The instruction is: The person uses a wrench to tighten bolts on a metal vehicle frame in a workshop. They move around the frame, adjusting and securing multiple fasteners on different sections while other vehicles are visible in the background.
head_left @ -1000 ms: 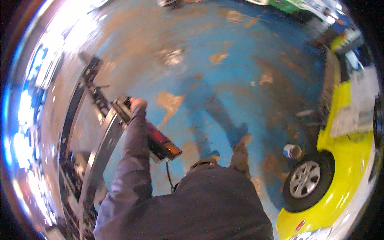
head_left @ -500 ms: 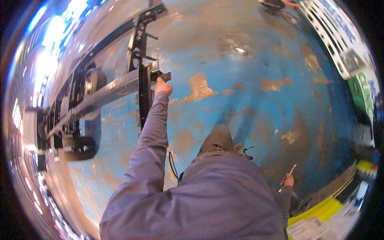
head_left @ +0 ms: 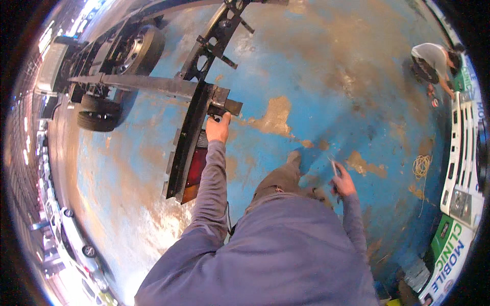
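My left hand (head_left: 218, 129) reaches ahead, its fingers closed on a small metal bracket (head_left: 233, 106) that juts from a black metal crossbeam (head_left: 185, 150). A red and amber tail lamp (head_left: 196, 168) is fixed along that beam, beside my left wrist. To the right of my leg, my right hand (head_left: 345, 183) grips a thin, pale, rod-like tool (head_left: 334, 167) pointing up and away; its exact kind does not show. The crossbeam closes the end of a bare truck chassis, whose grey rail (head_left: 138, 83) runs off to the left.
Truck wheels (head_left: 145, 48) stand under the chassis at the far left. At the far right a person (head_left: 433, 57) crouches by a white vehicle front (head_left: 458, 166). A coil of yellowish cord (head_left: 421, 166) lies on the worn blue floor (head_left: 255, 173). Parked cars (head_left: 73, 229) line the lower left.
The view has turned, bringing the crouching person further into sight. My right hand has come up and inward with its tool. My left hand remains at the bracket.
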Demonstrator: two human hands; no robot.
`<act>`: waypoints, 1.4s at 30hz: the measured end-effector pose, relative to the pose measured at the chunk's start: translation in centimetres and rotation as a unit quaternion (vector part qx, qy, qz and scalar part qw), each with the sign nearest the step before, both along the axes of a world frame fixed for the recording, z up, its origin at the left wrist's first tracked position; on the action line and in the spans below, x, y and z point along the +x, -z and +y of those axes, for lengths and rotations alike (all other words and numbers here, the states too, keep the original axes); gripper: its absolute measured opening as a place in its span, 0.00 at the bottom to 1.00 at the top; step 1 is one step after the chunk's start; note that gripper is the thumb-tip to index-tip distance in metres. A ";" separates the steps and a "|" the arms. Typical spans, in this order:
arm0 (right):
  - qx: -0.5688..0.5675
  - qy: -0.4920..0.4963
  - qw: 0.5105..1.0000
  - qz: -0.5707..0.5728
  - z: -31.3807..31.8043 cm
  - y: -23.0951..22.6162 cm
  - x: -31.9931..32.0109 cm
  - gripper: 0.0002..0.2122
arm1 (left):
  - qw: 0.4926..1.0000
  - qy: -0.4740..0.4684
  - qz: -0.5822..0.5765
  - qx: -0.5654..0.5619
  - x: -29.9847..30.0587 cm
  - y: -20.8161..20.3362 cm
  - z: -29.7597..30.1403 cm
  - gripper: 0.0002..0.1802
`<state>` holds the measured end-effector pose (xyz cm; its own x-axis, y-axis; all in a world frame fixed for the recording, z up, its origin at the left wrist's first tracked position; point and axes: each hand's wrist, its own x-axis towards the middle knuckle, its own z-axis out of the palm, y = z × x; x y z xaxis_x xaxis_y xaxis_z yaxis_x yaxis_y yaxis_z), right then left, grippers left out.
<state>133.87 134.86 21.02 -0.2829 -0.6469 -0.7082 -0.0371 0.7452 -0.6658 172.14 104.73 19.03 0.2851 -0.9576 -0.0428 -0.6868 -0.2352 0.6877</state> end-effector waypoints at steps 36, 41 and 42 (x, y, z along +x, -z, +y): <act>-0.213 -0.394 0.812 -0.373 -42.2 10.2 19.0 0.13 | 0.836 -0.249 -0.488 0.018 -1.0 5.3 2.6 0.25; -0.173 -0.313 0.854 -0.378 -41.8 10.1 18.9 0.12 | 0.814 -0.269 -0.515 0.009 -0.5 4.7 3.5 0.27; -0.163 -0.303 0.856 -0.386 -41.9 10.2 19.0 0.12 | 0.819 -0.275 -0.503 0.004 -0.8 4.6 3.4 0.27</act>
